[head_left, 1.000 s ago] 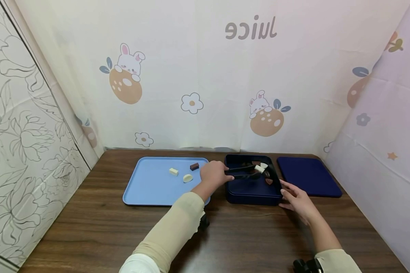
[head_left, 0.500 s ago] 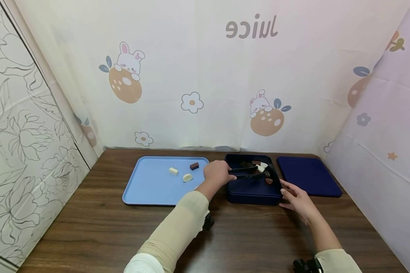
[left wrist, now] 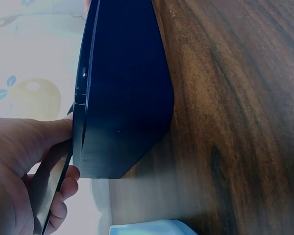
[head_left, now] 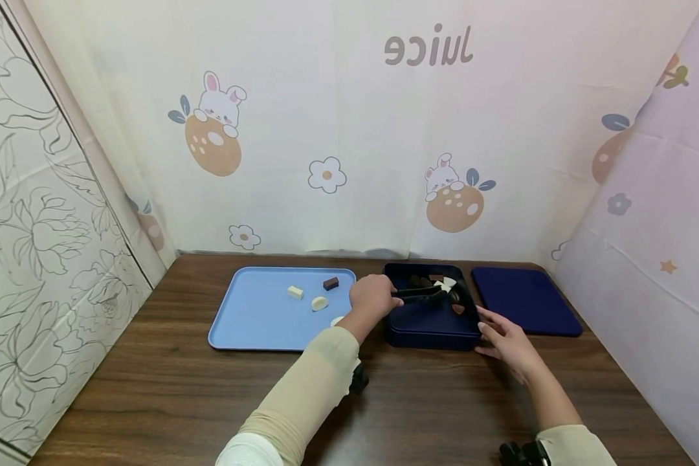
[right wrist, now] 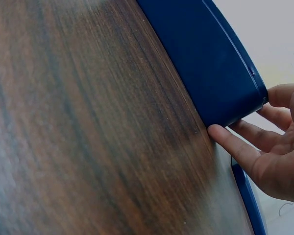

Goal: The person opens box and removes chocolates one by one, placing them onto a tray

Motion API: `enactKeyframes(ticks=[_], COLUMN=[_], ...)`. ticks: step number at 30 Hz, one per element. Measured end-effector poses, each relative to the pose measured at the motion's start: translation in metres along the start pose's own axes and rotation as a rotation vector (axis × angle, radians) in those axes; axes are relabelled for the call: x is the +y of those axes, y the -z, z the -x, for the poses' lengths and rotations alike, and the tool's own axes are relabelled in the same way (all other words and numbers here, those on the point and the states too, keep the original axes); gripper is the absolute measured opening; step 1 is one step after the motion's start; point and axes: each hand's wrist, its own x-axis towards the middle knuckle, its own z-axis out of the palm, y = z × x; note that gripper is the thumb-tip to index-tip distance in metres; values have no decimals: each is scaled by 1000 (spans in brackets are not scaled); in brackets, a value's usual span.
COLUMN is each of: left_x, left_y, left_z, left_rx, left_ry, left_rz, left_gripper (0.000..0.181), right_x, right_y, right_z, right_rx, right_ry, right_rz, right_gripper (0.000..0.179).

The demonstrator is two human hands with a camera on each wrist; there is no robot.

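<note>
Near right, the right hand (head_left: 509, 343) touches a navy, straight-walled rectangular box (head_left: 431, 340) with unclenched, extended fingers; farther left, the left hand (head_left: 371, 299) grasps slim black tongs (head_left: 416, 292), tips beside small white pieces (head_left: 449, 282) in the box's far right.

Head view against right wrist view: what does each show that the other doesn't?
Only the head view shows the left grip holding black tongs, the light blue tray, the brown and cream chocolate pieces on it and in the navy box, and the mirrored "Juice" lettering.

Only the right wrist view shows a tiny mark near the box's rim.

Both share the right grip touching the box, the navy lid and the wooden table.
</note>
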Motion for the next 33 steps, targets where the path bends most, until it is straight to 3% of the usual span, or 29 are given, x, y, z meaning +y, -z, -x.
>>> enactKeyframes(ticks=[8, 18, 33], left_x=[-3, -9, -22], left_y=[-4, -6, 4], left_z=[-2, 2, 13], left_rx=[21, 54, 61], left_ry=[-17, -9, -10], left_rz=[0, 66, 170], left_gripper=[30, 31, 36], right_x=[0, -1, 0], right_y=[-1, -1, -1], right_z=[0, -1, 0], right_rx=[3, 3, 12], right_ry=[5, -1, 2], right_rz=[4, 0, 4], right_gripper=[58, 59, 58])
